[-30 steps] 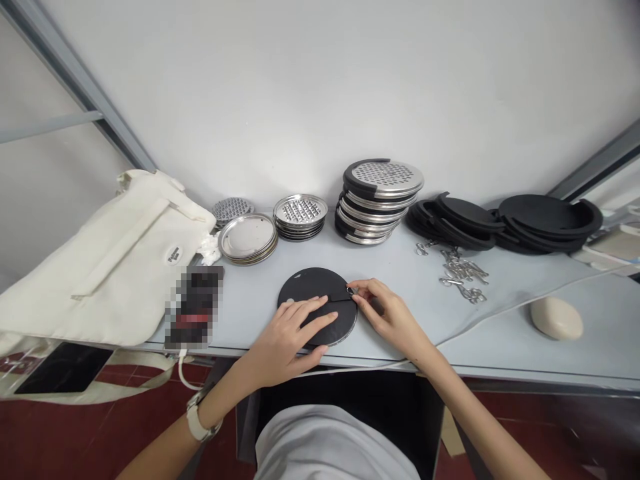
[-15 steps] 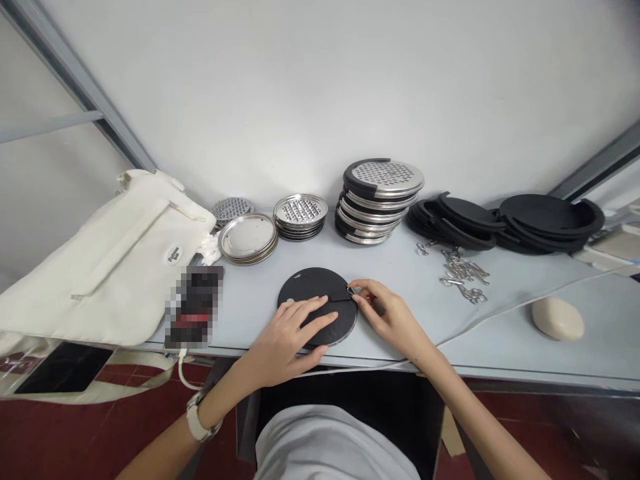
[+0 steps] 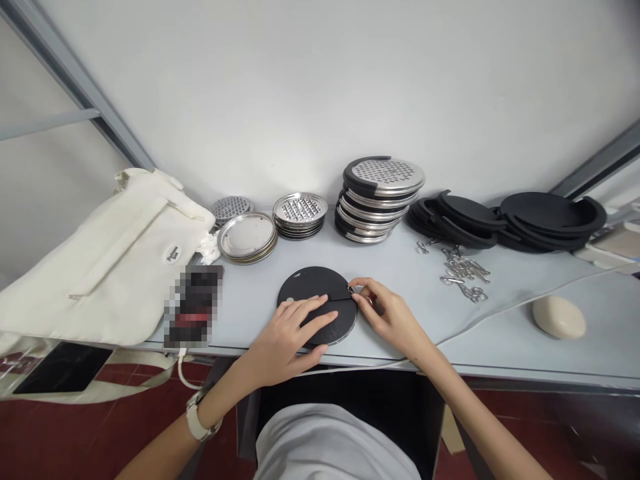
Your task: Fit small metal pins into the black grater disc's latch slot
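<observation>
A round black disc (image 3: pixel 313 280) lies flat on the table in front of me, with a narrow slit running in from its right edge. My left hand (image 3: pixel 293 337) rests on its lower left part, fingers spread and pressing lightly on the surface. At the right edge, my right hand (image 3: pixel 387 310) pinches a small metal clasp (image 3: pixel 351 289) between thumb and forefinger, touching the disc beside the slit. The fingers partly cover the clasp. Several similar loose metal clasps (image 3: pixel 465 270) lie in a pile to the right.
Behind the disc stand metal grater plates (image 3: pixel 300 210), plain metal discs (image 3: pixel 247 237) and a tall stack of black-rimmed graters (image 3: pixel 383 177). Black round holders (image 3: pixel 547 217) are piled at right. A white bag (image 3: pixel 110 260), phone (image 3: pixel 193 307), cable (image 3: pixel 480 327) and cream rounded object (image 3: pixel 559 317) surround the work spot.
Almost nothing differs. The view has shifted very slightly; both hands keep their places on the disc and the clasp.
</observation>
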The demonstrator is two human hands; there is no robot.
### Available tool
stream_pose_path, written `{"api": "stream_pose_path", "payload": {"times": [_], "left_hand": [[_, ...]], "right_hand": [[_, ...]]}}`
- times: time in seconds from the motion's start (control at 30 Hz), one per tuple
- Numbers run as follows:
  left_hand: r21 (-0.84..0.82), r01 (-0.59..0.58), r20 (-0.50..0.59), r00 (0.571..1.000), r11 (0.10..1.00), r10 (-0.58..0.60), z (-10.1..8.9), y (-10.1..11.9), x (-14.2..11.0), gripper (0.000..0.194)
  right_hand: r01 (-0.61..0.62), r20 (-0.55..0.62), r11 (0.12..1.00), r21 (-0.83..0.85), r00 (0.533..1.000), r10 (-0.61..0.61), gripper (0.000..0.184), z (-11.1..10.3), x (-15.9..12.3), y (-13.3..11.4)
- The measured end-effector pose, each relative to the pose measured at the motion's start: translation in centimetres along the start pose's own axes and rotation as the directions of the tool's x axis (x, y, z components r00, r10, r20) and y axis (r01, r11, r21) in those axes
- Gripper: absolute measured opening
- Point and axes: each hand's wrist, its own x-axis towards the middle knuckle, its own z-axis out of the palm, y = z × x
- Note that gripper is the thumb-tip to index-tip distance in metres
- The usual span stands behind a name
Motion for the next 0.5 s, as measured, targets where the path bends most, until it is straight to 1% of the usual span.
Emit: {"api": "stream_pose_path", "payload": {"times": [0.23,0.33,0.5], "left_hand": [[-0.002,0.003,0.008,1.0,1.0,-0.003,-0.05,-0.08,-0.04,0.049],[-0.004,0.001,0.014,1.0,1.0,-0.001,-0.04,-0.08,-0.08,0.049],[-0.004,0.006,0.013,1.0,1.0,-0.006,0.01,-0.03,-0.08,0.049]], "right_hand": [[-0.005,-0.005,1.0,0.003,1.0,0.005,0.023,0.03,0.09,-0.09],[-0.001,-0.009,1.0,0.011,1.0,0.001,0.019,0.01,0.05,-0.08],[0.008,-0.036,0.998,0.066,0.999,-0.006,0.018,0.01,-0.07,-0.22]]}}
